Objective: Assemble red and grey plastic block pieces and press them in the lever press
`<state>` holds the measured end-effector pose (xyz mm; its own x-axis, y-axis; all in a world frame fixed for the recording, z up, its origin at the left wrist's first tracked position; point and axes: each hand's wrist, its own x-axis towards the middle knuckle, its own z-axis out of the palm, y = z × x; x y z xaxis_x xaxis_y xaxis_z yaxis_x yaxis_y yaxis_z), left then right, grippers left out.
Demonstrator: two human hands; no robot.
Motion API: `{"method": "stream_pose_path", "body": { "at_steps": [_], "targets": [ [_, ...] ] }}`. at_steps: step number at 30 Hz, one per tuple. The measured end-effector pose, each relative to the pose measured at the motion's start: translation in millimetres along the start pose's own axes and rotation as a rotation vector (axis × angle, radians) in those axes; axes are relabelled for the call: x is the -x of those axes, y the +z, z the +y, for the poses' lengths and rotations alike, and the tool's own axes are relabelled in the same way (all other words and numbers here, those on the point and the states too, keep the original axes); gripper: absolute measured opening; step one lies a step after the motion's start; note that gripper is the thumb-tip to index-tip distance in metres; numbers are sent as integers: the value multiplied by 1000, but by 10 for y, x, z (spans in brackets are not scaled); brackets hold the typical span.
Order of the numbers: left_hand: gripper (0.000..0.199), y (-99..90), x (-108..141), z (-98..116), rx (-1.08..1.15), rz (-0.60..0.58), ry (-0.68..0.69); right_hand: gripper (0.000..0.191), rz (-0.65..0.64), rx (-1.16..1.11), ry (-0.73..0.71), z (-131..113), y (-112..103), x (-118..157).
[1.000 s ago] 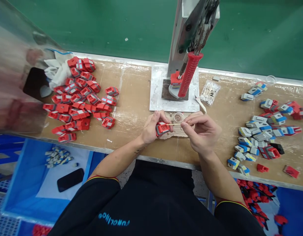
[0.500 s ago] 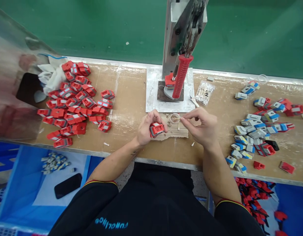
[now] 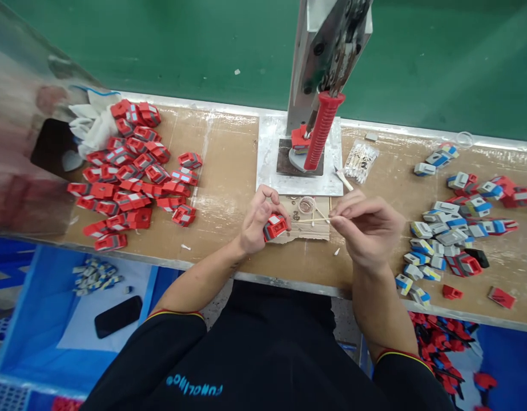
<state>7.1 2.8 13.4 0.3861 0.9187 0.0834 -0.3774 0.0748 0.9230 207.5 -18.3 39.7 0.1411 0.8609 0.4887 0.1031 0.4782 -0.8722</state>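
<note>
My left hand [image 3: 258, 224] is closed around a small red and grey toy vehicle part [image 3: 275, 226], above the near edge of a cardboard piece. My right hand [image 3: 368, 225] pinches a thin cotton swab [image 3: 318, 220] between thumb and fingers, its tip pointing left towards the red part but apart from it. On the cardboard [image 3: 304, 233] between the hands lie a small round clear dish [image 3: 306, 205], several small metal bits [image 3: 295, 216] and other swabs.
Behind the hands stands a press with a red handle [image 3: 323, 131] on a metal plate [image 3: 267, 171]. Red parts [image 3: 130, 200] are heaped left, grey-blue parts [image 3: 451, 235] right. A swab bag [image 3: 361, 161] lies beside the press. Blue bins [image 3: 27, 337] sit below the table.
My right hand has drawn back to the right from the dish with the swab. My left hand still holds the red part, now tilted differently. The whole view has shifted slightly.
</note>
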Motion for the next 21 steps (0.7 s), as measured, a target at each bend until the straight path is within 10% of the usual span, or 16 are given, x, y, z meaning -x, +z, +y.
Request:
{"method": "stream_pose_path", "body": {
  "at_steps": [21],
  "targets": [
    [52, 8, 21, 48, -15, -41, 36, 17, -160, -217, 141, 47, 249, 132]
  ]
}}
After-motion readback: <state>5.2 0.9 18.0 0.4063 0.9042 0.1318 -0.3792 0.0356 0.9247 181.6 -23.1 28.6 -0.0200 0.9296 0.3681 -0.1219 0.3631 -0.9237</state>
